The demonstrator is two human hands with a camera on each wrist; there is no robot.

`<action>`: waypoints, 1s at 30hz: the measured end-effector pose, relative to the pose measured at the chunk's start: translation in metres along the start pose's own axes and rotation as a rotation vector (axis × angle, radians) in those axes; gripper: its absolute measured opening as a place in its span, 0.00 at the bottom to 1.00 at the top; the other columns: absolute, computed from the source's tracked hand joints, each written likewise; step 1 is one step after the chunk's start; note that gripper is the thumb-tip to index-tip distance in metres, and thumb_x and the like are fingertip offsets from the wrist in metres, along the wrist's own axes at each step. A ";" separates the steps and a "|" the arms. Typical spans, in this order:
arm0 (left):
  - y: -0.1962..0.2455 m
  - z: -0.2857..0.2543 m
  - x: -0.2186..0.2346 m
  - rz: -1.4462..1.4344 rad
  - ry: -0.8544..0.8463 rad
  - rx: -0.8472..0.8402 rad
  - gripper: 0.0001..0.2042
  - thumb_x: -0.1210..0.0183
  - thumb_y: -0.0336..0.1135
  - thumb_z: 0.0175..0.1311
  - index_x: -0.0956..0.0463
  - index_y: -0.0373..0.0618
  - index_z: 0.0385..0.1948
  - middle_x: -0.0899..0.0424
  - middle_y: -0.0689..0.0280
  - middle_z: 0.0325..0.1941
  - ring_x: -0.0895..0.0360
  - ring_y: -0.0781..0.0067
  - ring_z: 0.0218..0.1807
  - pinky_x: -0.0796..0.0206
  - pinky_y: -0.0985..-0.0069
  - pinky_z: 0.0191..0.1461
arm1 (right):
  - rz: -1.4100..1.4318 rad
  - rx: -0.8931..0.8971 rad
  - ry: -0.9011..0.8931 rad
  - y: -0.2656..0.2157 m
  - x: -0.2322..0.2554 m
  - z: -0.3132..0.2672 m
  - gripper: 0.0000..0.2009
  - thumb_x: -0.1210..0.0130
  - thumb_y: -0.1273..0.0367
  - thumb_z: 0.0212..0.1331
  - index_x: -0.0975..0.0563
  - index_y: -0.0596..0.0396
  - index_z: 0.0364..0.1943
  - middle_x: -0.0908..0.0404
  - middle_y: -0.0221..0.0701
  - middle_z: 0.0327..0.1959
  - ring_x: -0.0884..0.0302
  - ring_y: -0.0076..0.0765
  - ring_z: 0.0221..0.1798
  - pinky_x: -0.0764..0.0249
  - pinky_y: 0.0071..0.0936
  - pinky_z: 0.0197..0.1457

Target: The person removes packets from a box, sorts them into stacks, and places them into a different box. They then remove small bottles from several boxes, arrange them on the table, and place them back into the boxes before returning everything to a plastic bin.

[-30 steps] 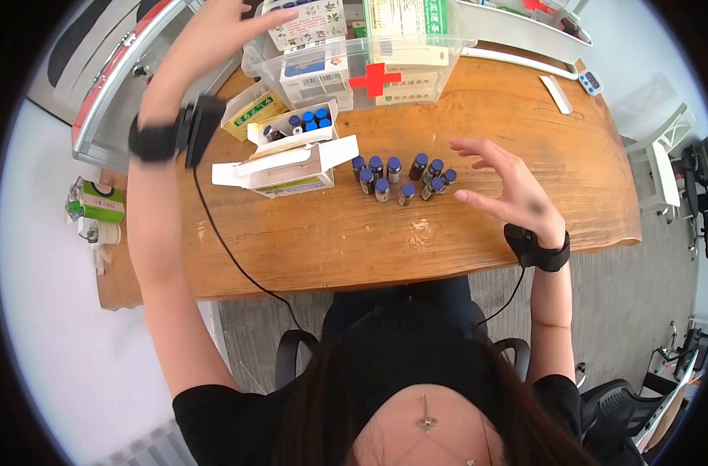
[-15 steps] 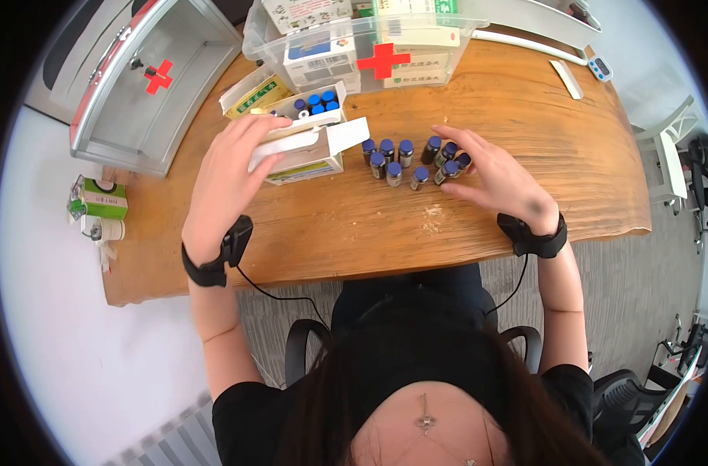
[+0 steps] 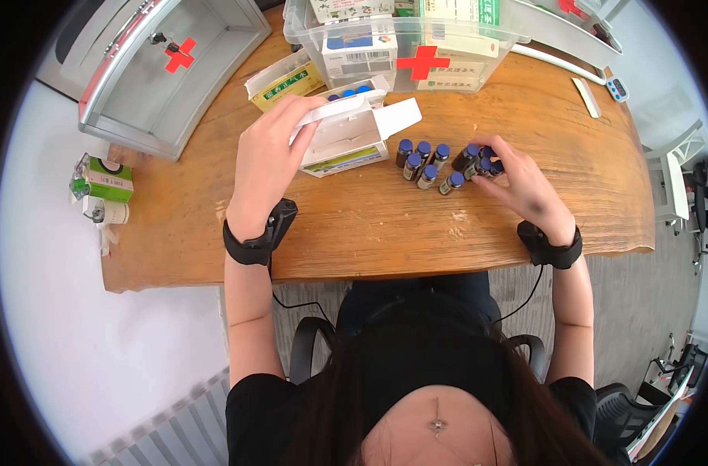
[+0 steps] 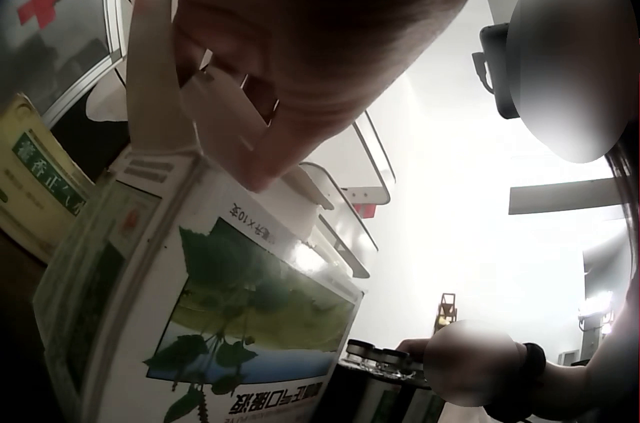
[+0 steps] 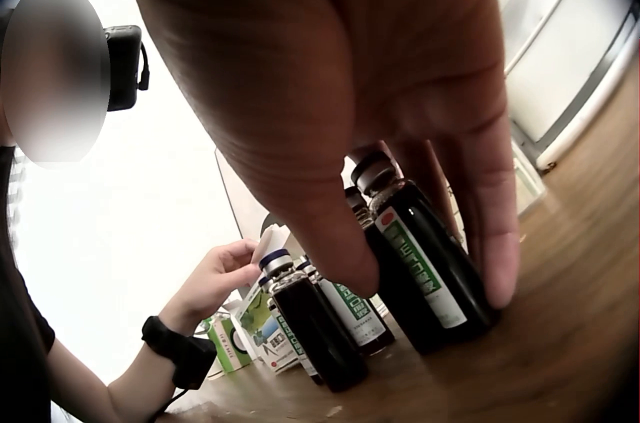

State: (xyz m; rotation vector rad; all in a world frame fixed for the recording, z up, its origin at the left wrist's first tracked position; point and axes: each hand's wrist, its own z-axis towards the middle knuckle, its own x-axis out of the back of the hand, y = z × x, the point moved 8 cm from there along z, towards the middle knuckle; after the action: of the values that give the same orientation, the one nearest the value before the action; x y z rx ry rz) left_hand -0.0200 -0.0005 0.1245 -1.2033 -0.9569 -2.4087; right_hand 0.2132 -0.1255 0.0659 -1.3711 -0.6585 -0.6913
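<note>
An opened white carton (image 3: pixel 346 159) lies on the wooden table with its flaps out. My left hand (image 3: pixel 264 159) pinches a flap at its left side; the left wrist view shows the thumb and fingers of that hand (image 4: pixel 330 33) at the flap above the carton's printed face (image 4: pixel 260 293). Several dark vials with blue caps (image 3: pixel 427 177) stand right of the carton. Around the rightmost ones my right hand (image 3: pixel 528 190) curls its thumb and fingers. The right wrist view shows this hand (image 5: pixel 330 63) around dark labelled vials (image 5: pixel 425 268), their bases on or near the table.
Behind the carton are a yellow-green box (image 3: pixel 288 83) and a clear bin (image 3: pixel 369 74) of medicine boxes. A grey case with a red cross (image 3: pixel 148 101) stands at the back left. A green box (image 3: pixel 109 180) is at far left, a small timer (image 3: pixel 617 89) at far right.
My left hand has come down from beside the clear bin to the carton's flap. The right hand has moved in around the rightmost vials and closed on them. The head view has shifted.
</note>
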 end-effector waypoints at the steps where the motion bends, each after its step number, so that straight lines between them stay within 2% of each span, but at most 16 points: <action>1: 0.000 0.000 0.000 -0.001 -0.014 -0.029 0.12 0.43 0.23 0.58 0.24 0.41 0.44 0.20 0.60 0.41 0.22 0.63 0.41 0.31 0.75 0.44 | -0.020 0.014 0.018 0.001 0.001 0.000 0.19 0.42 0.70 0.55 0.32 0.56 0.50 0.21 0.43 0.39 0.23 0.51 0.42 0.27 0.37 0.45; 5: -0.005 -0.002 -0.002 -0.085 -0.078 -0.051 0.14 0.42 0.22 0.56 0.25 0.41 0.45 0.20 0.61 0.44 0.23 0.65 0.45 0.31 0.75 0.46 | -0.056 0.033 0.034 0.001 0.002 0.001 0.19 0.42 0.70 0.55 0.32 0.56 0.50 0.22 0.43 0.41 0.24 0.51 0.44 0.27 0.37 0.46; 6: -0.003 -0.002 -0.001 -0.089 -0.079 -0.052 0.14 0.42 0.22 0.56 0.25 0.41 0.45 0.20 0.61 0.44 0.23 0.65 0.45 0.31 0.75 0.46 | -0.075 0.051 0.028 0.002 0.001 0.001 0.21 0.42 0.69 0.55 0.33 0.56 0.52 0.23 0.43 0.44 0.24 0.50 0.47 0.28 0.36 0.48; 8: -0.002 -0.002 0.005 -0.178 -0.051 0.039 0.16 0.42 0.22 0.55 0.26 0.42 0.47 0.21 0.62 0.46 0.24 0.68 0.48 0.32 0.75 0.49 | -0.098 0.066 0.022 0.002 0.002 -0.001 0.23 0.41 0.69 0.54 0.34 0.55 0.54 0.24 0.43 0.47 0.25 0.49 0.49 0.28 0.36 0.50; 10: -0.011 -0.006 0.008 -0.175 -0.020 0.085 0.16 0.41 0.22 0.55 0.26 0.42 0.46 0.22 0.63 0.46 0.24 0.70 0.48 0.33 0.75 0.49 | -0.039 0.074 0.019 -0.001 0.009 -0.003 0.29 0.39 0.66 0.54 0.37 0.53 0.61 0.27 0.42 0.53 0.27 0.45 0.54 0.28 0.35 0.53; 11: -0.017 -0.007 0.012 -0.167 0.009 0.131 0.16 0.41 0.23 0.54 0.27 0.42 0.46 0.22 0.63 0.45 0.25 0.72 0.48 0.33 0.76 0.49 | -0.042 0.073 0.019 -0.002 0.013 -0.003 0.29 0.39 0.66 0.54 0.37 0.53 0.61 0.27 0.42 0.53 0.27 0.45 0.54 0.28 0.35 0.53; 13: -0.023 -0.008 0.015 -0.167 0.031 0.162 0.14 0.41 0.23 0.54 0.28 0.42 0.43 0.23 0.63 0.44 0.24 0.69 0.45 0.31 0.74 0.49 | -0.011 0.094 0.037 -0.006 0.026 -0.002 0.34 0.38 0.63 0.53 0.39 0.51 0.64 0.29 0.40 0.57 0.28 0.43 0.56 0.29 0.33 0.55; 15: -0.029 -0.010 0.020 -0.166 0.051 0.192 0.13 0.41 0.23 0.54 0.28 0.41 0.41 0.24 0.63 0.42 0.23 0.67 0.43 0.30 0.72 0.49 | -0.045 0.101 0.033 -0.010 0.036 0.002 0.34 0.38 0.65 0.52 0.39 0.52 0.64 0.30 0.38 0.59 0.30 0.42 0.58 0.29 0.33 0.56; 16: -0.030 -0.011 0.019 -0.105 -0.011 0.191 0.11 0.42 0.22 0.54 0.29 0.40 0.39 0.24 0.63 0.41 0.23 0.66 0.42 0.31 0.72 0.47 | -0.078 0.110 0.029 -0.012 0.040 0.004 0.34 0.37 0.67 0.52 0.39 0.52 0.65 0.31 0.36 0.61 0.31 0.41 0.60 0.29 0.33 0.58; 17: -0.031 -0.013 0.017 -0.043 -0.073 0.190 0.09 0.42 0.22 0.54 0.29 0.39 0.37 0.24 0.63 0.39 0.23 0.66 0.41 0.32 0.72 0.46 | -0.078 0.110 0.030 -0.015 0.043 0.005 0.34 0.37 0.67 0.52 0.39 0.52 0.65 0.31 0.36 0.61 0.31 0.41 0.60 0.29 0.33 0.58; 21: -0.028 -0.020 0.020 -0.059 -0.103 0.160 0.06 0.45 0.21 0.55 0.29 0.38 0.35 0.24 0.62 0.35 0.23 0.64 0.39 0.33 0.73 0.44 | -0.119 0.184 0.107 -0.034 0.050 0.012 0.29 0.40 0.68 0.54 0.35 0.54 0.62 0.29 0.37 0.59 0.31 0.41 0.60 0.30 0.33 0.58; 23: -0.021 -0.025 0.030 -0.095 -0.009 0.109 0.06 0.48 0.20 0.57 0.29 0.38 0.35 0.22 0.61 0.35 0.23 0.64 0.40 0.34 0.75 0.46 | -0.147 0.229 0.140 -0.045 0.051 0.014 0.28 0.40 0.68 0.55 0.34 0.54 0.61 0.29 0.37 0.59 0.30 0.42 0.60 0.31 0.34 0.58; 24: -0.016 -0.030 0.035 -0.094 -0.009 0.109 0.06 0.48 0.20 0.57 0.29 0.38 0.35 0.22 0.61 0.35 0.23 0.64 0.40 0.34 0.75 0.46 | -0.154 0.265 0.164 -0.052 0.051 0.015 0.27 0.41 0.65 0.56 0.33 0.53 0.60 0.27 0.38 0.57 0.30 0.45 0.58 0.31 0.35 0.59; 26: -0.014 -0.044 0.054 -0.170 0.025 0.270 0.08 0.50 0.19 0.57 0.28 0.39 0.37 0.21 0.60 0.36 0.22 0.67 0.41 0.34 0.76 0.48 | -0.160 0.302 0.191 -0.060 0.051 0.017 0.26 0.41 0.62 0.57 0.32 0.53 0.59 0.26 0.40 0.55 0.29 0.48 0.57 0.32 0.36 0.59; 28: -0.004 -0.056 0.075 -0.109 0.042 0.249 0.08 0.52 0.20 0.58 0.28 0.38 0.38 0.20 0.60 0.38 0.22 0.69 0.43 0.34 0.76 0.50 | -0.159 0.381 0.238 -0.070 0.051 0.016 0.25 0.42 0.62 0.57 0.31 0.53 0.58 0.26 0.39 0.55 0.29 0.47 0.56 0.32 0.37 0.59; 30: 0.006 -0.067 0.105 0.031 0.219 0.254 0.08 0.51 0.20 0.59 0.27 0.37 0.38 0.19 0.62 0.38 0.23 0.69 0.43 0.35 0.75 0.50 | -0.119 0.432 0.256 -0.081 0.053 0.015 0.25 0.41 0.62 0.56 0.31 0.53 0.58 0.26 0.39 0.55 0.29 0.47 0.56 0.30 0.35 0.56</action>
State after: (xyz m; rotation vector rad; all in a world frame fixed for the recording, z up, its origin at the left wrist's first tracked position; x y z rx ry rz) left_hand -0.1215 -0.0462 0.1807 -0.8405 -1.1228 -2.2533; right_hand 0.1853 -0.1193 0.1595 -0.8349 -0.6415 -0.7530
